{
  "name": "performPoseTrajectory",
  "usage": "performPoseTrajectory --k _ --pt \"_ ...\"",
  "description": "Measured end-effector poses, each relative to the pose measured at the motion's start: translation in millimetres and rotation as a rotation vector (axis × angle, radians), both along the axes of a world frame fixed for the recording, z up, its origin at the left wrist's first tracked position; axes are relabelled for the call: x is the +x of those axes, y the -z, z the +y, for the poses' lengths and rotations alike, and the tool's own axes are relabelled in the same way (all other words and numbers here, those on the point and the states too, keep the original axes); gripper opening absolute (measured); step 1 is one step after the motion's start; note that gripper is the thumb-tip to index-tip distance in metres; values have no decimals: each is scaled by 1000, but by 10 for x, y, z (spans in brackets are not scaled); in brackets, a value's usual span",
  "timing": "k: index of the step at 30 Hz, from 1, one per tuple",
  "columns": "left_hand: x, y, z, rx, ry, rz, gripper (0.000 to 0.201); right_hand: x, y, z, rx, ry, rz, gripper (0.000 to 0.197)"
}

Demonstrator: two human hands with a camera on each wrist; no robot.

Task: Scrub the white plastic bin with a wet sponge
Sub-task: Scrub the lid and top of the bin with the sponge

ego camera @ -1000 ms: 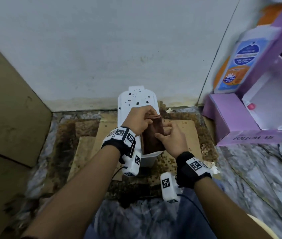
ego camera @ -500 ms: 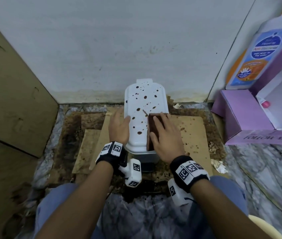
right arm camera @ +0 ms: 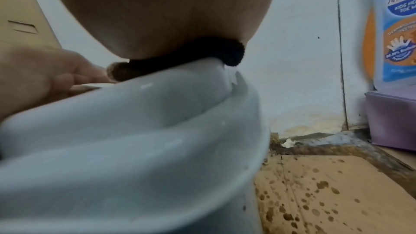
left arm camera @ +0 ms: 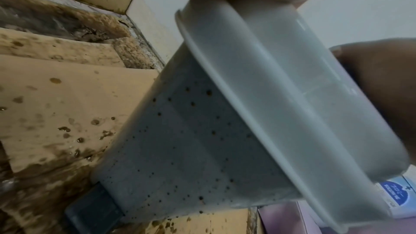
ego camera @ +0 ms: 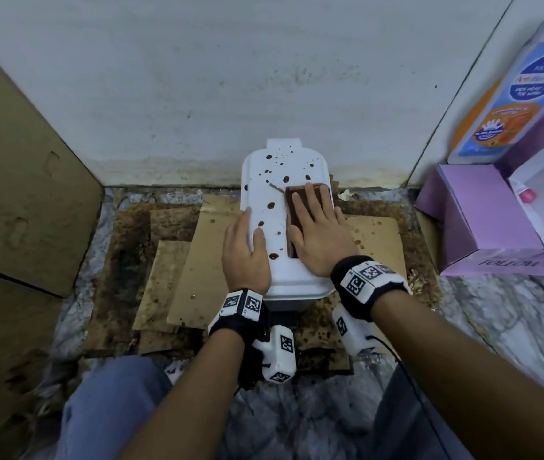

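The white plastic bin [ego camera: 280,180] stands on cardboard against the wall, its flat top spotted with brown drops. A dark brown sponge [ego camera: 300,197] lies on the top's right half. My right hand [ego camera: 315,224] presses flat on the sponge with straight fingers. My left hand [ego camera: 245,247] rests flat on the top's left edge, thumb on the surface. The left wrist view shows the bin's speckled side wall [left arm camera: 191,149] and rim from below. In the right wrist view my palm [right arm camera: 162,11] sits on the dark sponge [right arm camera: 191,54] above the bin's rim [right arm camera: 157,113].
Wet, stained cardboard sheets [ego camera: 377,240] cover the floor around the bin. A large brown cardboard panel [ego camera: 21,180] stands at the left. A purple box [ego camera: 483,214] with a blue and orange bottle [ego camera: 509,94] stands at the right. The white wall [ego camera: 230,78] is right behind the bin.
A second ago both hands held the sponge above the bin. Now the sponge lies on the top under my right hand and has slid farther away; my left hand rests on the bin.
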State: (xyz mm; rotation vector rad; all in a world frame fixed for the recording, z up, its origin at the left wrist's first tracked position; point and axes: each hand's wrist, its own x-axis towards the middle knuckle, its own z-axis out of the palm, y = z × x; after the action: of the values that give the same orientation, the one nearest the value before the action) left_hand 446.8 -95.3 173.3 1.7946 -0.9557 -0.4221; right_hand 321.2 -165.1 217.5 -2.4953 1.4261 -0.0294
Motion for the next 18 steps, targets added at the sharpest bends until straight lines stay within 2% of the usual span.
performPoseTrajectory --k 4,11,18 --pt "10 13 13 -7 -24 20 50 40 29 -6 0 20 -9 61" --pt "14 -3 29 -4 2 66 46 -215 136 597 -54 32 -85 64" --pt "225 -91 -156 46 49 229 32 -153 75 229 -16 -9 -46 63"
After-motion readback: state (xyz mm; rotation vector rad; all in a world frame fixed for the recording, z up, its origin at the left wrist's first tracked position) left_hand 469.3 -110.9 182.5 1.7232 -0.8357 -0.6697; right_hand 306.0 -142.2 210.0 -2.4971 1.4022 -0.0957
